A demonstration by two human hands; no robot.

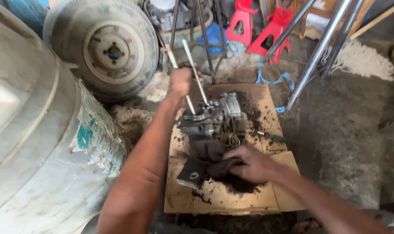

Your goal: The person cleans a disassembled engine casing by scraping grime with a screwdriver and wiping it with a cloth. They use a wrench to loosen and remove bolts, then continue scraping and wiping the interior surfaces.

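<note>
two hands on one greasy engine part, which sits near the middle of a flattened cardboard sheet on the floor. left hand is closed in a fist around two thin pale metal rods that rise from the part's far end. right hand is curled, fingers pressing a dark rag against the part's near end.

handling, judged: cast metal, so heavy and stiff; surfaces look oily and caked with dirt, so slippery bare-handed. the rag gives better grip at the near end. the rods are slender and could bend if used as the only handle; the solid body is the safer hold. small linkages and springs on the right flank look fragile, avoid them.

orientation: long axis runs from the near edge of the cardboard toward the far edge, tipped slightly to the right. rounded ribbed end points away from the person; rag-wrapped end points toward them. rods lean up and to the left from the body.

surroundings: dark crumbs of dirt litter the cardboard. a small green-handled tool lies just beside the part, near the right edge. a worn wheel leans beyond the far left corner, a large pale tank stands left, red jack stands well beyond.
</note>
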